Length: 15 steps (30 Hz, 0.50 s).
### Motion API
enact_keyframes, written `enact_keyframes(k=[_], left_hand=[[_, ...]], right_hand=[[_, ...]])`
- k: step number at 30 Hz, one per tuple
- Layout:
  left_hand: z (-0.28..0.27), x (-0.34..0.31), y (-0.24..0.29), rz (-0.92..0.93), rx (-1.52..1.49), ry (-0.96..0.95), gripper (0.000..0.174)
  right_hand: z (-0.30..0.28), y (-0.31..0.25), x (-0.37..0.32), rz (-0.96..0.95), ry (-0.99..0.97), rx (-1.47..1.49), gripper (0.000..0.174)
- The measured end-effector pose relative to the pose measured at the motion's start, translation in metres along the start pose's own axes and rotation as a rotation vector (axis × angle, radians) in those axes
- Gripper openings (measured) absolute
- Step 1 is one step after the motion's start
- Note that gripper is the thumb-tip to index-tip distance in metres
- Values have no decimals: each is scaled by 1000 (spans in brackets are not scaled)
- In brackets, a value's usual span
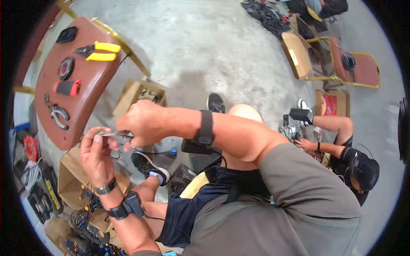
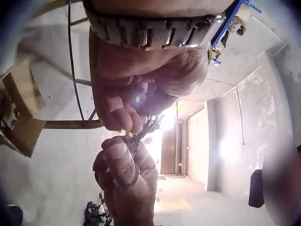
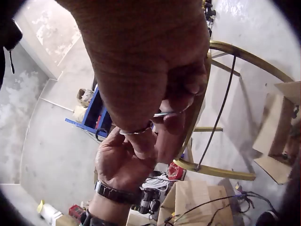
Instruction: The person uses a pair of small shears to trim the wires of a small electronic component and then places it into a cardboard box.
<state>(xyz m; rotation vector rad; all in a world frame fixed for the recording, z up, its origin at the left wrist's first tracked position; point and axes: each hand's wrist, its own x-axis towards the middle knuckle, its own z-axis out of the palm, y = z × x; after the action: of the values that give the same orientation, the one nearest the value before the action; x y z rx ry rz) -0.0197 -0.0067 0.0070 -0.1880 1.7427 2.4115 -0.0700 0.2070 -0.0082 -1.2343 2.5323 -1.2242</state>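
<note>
In the head view my right hand (image 1: 144, 121) is curled round a scissors-like metal tool (image 1: 123, 135), and its shiny front end points towards my left hand (image 1: 95, 152). Thin metal loops (image 3: 168, 114) show around the right fingers in the right wrist view. My left thumb and fingers pinch a small thin piece with a greenish-white end (image 1: 101, 133); its kind I cannot tell. Both hands meet just in front of the brown chair seat (image 1: 92, 81). Below them runs a dark cable with a blue plug (image 1: 173, 151).
Yellow-handled wire strippers (image 1: 102, 51), a tape roll (image 1: 65, 68), a red-black roll (image 1: 67, 88) and pliers (image 1: 57, 114) lie on the chair seat. Open cardboard boxes (image 1: 70, 175) stand beneath. Another person (image 1: 341, 145) sits at right, near a second chair (image 1: 363, 70).
</note>
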Motion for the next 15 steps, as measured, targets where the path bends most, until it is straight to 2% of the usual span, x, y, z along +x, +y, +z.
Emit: enact_keyframes(k=[4,5,6,9,15], left_hand=[[2,2,0,-21,28,20,22],[4,2,0,-28,37,28,22],[5,1,-2,-21,43,50,22],[7,1,1,-22,-77,19,22],[10,5,4,-40,-116,-12,23]], right_hand=[[8,8,-2,-25,23,41,44],[6,7,-1,36,-81,-40,45],[8,8,-2,-7,-7,35,49],[1,-1,4,78,-26,112,37],[-5,-6,8,114,-44,136,35]])
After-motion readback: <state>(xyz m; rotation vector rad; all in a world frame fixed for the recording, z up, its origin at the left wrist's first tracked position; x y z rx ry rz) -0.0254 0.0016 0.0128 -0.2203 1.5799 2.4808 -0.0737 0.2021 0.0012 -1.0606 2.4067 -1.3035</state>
